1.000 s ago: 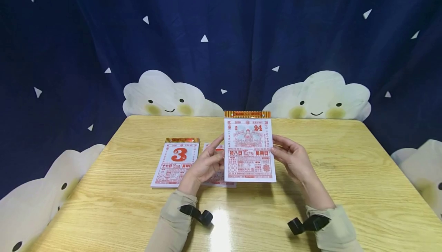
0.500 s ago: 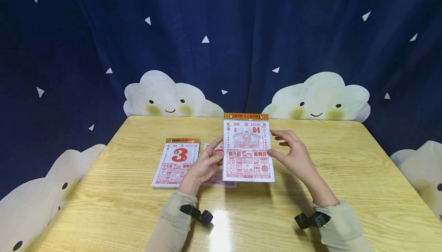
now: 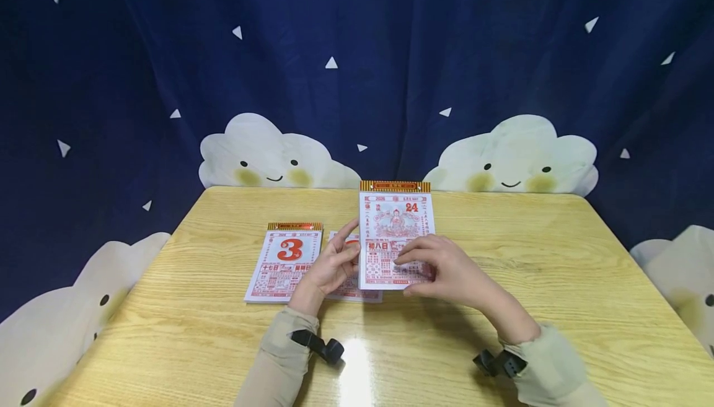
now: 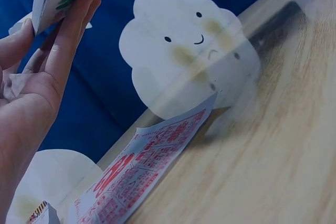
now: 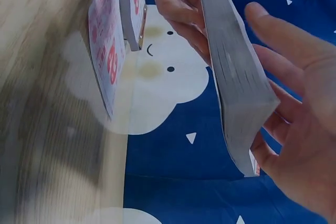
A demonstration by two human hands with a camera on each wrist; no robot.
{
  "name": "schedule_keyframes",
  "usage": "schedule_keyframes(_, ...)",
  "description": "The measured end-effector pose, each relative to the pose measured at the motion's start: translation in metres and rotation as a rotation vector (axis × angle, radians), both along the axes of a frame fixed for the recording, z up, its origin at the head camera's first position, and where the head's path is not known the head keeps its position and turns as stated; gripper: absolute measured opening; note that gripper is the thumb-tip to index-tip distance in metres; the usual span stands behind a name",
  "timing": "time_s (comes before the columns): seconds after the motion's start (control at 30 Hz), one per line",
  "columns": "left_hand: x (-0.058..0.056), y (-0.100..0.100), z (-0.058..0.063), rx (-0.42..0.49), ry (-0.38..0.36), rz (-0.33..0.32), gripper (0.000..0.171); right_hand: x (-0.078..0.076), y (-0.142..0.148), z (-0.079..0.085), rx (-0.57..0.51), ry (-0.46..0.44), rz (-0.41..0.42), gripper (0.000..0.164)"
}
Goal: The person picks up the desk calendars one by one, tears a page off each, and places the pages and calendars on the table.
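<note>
A thick tear-off calendar with red print, the number 24 and an orange-gold top strip is held up over the table. My left hand grips its left edge, thumb at the front; the left wrist view shows the fingers behind the block. In front of the lower right part of the page is my right hand, fingers bent loosely and thumb just below the bottom edge. From the right wrist, the page block appears edge-on, with the right-hand thumb apart from it.
Another calendar showing a red 3 lies on the wooden table at the left. Beside it is a loose printed sheet, partly hidden by my left hand. A dark blue curtain with clouds hangs behind.
My right hand has left the calendar's right edge and moved left and down across the front of its lower page. My left hand keeps its grip; the calendar has shifted slightly left.
</note>
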State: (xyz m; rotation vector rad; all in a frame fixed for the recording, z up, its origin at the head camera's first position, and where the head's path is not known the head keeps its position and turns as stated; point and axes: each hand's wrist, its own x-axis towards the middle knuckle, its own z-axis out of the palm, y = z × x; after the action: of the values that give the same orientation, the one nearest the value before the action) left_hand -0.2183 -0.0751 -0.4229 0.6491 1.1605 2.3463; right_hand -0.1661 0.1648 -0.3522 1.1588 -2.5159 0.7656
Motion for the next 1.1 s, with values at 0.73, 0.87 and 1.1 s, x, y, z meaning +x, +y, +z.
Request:
schedule_keyframes(0.73,-0.002,0.000,-0.006,-0.013,0.016,0.013,0.057,0.004,-0.006,0.000,-0.059,-0.121,-0.146,0.013)
schedule_keyframes(0.87,-0.002,0.000,-0.006,-0.014,0.018,0.011,0.058,0.004,-0.004,0.004,-0.139,-0.175,-0.200,0.012)
schedule_keyframes(1.1,-0.002,0.001,-0.004,-0.012,0.028,0.027,0.058,0.004,0.000,0.007,-0.257,-0.194,-0.278,0.004)
